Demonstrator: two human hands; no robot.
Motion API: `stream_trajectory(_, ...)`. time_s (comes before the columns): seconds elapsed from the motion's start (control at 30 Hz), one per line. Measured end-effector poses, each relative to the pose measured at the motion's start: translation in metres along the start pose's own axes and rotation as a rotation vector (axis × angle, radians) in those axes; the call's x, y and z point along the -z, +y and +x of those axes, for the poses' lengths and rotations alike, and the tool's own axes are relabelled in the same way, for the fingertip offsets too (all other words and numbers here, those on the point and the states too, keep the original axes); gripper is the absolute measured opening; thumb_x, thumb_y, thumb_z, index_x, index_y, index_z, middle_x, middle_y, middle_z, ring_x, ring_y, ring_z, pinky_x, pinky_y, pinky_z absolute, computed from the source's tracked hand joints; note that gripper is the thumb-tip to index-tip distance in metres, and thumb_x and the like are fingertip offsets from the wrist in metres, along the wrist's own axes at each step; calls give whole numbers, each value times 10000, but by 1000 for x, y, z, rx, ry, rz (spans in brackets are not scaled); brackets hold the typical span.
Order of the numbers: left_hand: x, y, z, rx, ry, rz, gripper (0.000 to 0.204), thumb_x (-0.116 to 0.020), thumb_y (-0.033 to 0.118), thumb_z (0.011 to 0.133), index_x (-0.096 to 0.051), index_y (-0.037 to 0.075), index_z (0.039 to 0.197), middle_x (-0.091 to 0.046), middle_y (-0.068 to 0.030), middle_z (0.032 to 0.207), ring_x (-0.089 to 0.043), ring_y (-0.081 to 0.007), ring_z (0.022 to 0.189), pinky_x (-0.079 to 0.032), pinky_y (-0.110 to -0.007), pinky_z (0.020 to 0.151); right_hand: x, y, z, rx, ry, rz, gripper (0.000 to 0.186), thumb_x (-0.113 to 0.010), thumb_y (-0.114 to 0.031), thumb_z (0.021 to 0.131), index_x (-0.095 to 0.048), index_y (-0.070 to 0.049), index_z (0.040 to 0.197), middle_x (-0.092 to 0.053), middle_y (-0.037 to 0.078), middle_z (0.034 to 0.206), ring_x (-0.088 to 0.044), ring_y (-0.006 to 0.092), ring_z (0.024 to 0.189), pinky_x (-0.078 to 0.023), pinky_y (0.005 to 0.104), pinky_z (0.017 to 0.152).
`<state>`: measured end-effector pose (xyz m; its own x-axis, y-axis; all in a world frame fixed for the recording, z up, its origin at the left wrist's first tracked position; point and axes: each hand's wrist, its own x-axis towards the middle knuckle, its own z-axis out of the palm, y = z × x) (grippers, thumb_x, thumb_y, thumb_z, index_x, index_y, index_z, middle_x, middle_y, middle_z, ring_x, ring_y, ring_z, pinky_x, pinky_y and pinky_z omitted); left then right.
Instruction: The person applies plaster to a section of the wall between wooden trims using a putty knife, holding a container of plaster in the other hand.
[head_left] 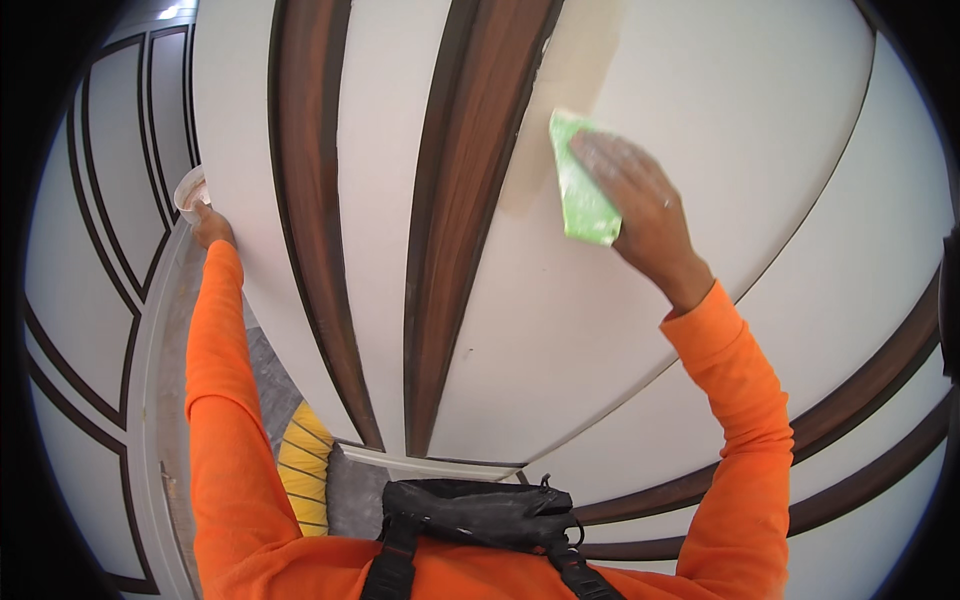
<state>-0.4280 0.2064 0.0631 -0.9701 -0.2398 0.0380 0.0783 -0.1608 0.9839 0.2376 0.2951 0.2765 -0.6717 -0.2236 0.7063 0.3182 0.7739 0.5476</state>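
Observation:
High on the white wall panel (640,330), my right hand (645,190) grips a flat pale-green spreader (582,200) smeared with white. Its fingers lie over the spreader's upper right side and are dusted white. A beige strip (570,100) shows on the panel around and above the spreader, beside a dark wood-grain strip (470,150). Out to the far left, my left hand (212,228) is closed on the rim of a small white tub (188,190). Something whitish lies inside the tub, and much of it is hidden behind the wall's edge.
Another dark wood strip (312,150) runs down the wall farther left. Below stands a yellow ribbed item (305,470) on the grey floor (355,495). White wall with black moulding (105,240) rises at the left. A black bag (475,512) hangs at my chest.

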Motion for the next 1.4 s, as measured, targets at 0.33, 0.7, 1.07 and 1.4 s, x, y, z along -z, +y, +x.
stream_trajectory(0.33, 7, 16, -19, 65, -25, -69, 896, -493, 649, 958, -573, -179, 1289, -627, -345, 1309, -647, -454, 1185, -510, -466, 1045, -62, -43, -55, 58, -169, -32, 472, -578, -15, 877, -613, -14, 1348, -629, 156, 1362, -599, 338, 1266, -460, 507, 1116)
stream_trajectory(0.7, 13, 37, -44, 74, -81, -81, 860, -463, 624, 992, -590, -177, 1277, -659, -303, 1280, -675, -413, 1158, -543, -444, 1015, -83, -132, -147, -450, -217, 587, 411, -580, 8, 897, -634, 9, 1305, -659, 159, 1310, -613, 373, 1226, -480, 466, 1088)
stream_trajectory(1.07, 10, 30, -43, 62, -71, -63, 853, -471, 630, 981, -609, -168, 1254, -659, -308, 1274, -674, -417, 1153, -542, -442, 1016, -81, -150, -105, -1124, 393, 895, 341, -607, -124, 1021, -607, 54, 1312, -633, 133, 1148, -600, 212, 1026, -485, 329, 928)
stream_trajectory(1.4, 7, 23, -29, 83, -67, -42, 894, -453, 667, 982, -576, -155, 1311, -647, -279, 1318, -656, -399, 1191, -516, -428, 1039, -162, -192, -57, -915, 258, 210, 721, -679, 62, 810, -440, 70, 1490, -435, 237, 1376, -472, 455, 1154, -421, 508, 1044)
